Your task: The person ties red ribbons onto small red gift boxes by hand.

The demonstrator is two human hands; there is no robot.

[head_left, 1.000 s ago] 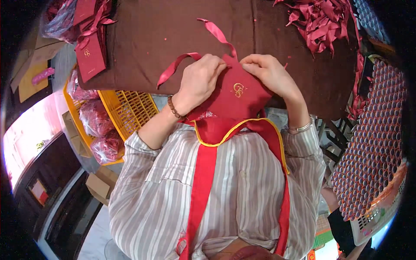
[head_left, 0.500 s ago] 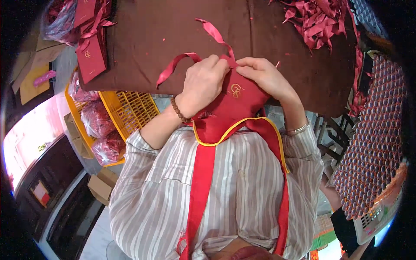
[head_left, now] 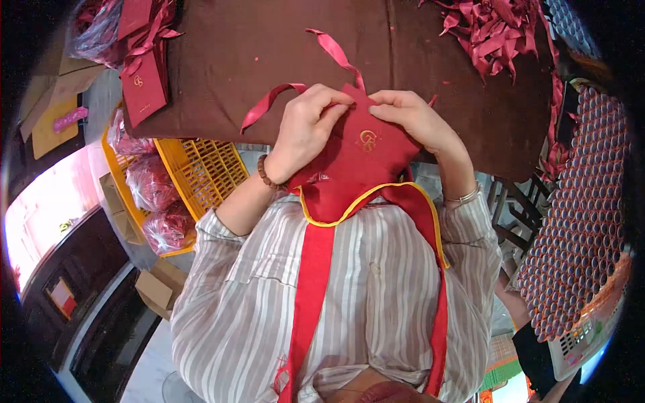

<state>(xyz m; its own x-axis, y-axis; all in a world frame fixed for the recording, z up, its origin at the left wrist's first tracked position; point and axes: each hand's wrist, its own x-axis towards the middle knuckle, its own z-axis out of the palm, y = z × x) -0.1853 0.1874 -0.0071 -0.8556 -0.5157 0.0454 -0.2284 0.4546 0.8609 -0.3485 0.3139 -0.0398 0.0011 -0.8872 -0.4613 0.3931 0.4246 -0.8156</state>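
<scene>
Between my hands is a dark red card (head_left: 356,124) with a gold emblem, over the table's front edge. A satin ribbon (head_left: 329,46) of similar red comes out at its top, one end reaching up across the table and the other (head_left: 269,106) curling to the left. My left hand (head_left: 310,124) pinches the card's upper left edge between thumb and fingertips. On the upper right edge, my right hand (head_left: 416,122) grips it with thumb and bent fingers. The ribbon's fastening point is partly covered by my fingers. A red apron (head_left: 336,209) with yellow trim lies below.
Finished-looking red cards with ribbons (head_left: 144,87) are stacked at the table's left end. A heap of loose ribbons (head_left: 494,37) lies at the far right of the brown-covered table (head_left: 235,67). Left of me, a yellow crate (head_left: 208,168) stands beside bagged red items (head_left: 151,185).
My left hand has turned and its knuckles have drawn back to the left, so more of the card's top shows. My right hand has barely shifted.
</scene>
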